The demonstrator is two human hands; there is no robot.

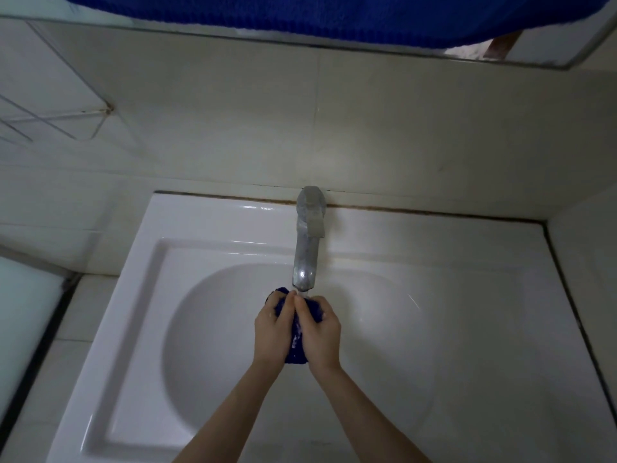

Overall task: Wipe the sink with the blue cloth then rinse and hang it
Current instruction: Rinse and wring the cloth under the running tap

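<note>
1. Blue cloth [295, 349]: bunched into a wad between both our hands, held over the basin [217, 329] just under the tap's spout. Wet glints show on its folds.
2. Left grip [272, 324]: fingers curled round the cloth's left side, holding it tight.
3. Right grip [321, 332]: fingers curled round the right side, pressing the wad against the left one.
4. Tap [307, 242]: metal, mounted at the back of the sink [200, 233]. A short stream of water [301, 293] falls from the spout onto the cloth at our fingertips.
5. Progress: we judge the rinse to be in hand. The wipe looks finished, since the cloth is under running water, though the basin itself gives no proof. Left to do: squeeze out, shut off the water, hang.
6. Edges: the spout tip sits just above our knuckles, so lifting straight up risks a knock. The tiled wall [233, 135] closes the back, and a side wall [587, 248] stands beside the sink's right rim.
7. Open room: the basin is wide to either side of our hands and toward us. That gives space to draw the cloth back before raising it.
8. Wire rack [50, 118]: on the left wall, high, well apart from the hands. It is a likely hanging place, in our judgement.
</note>
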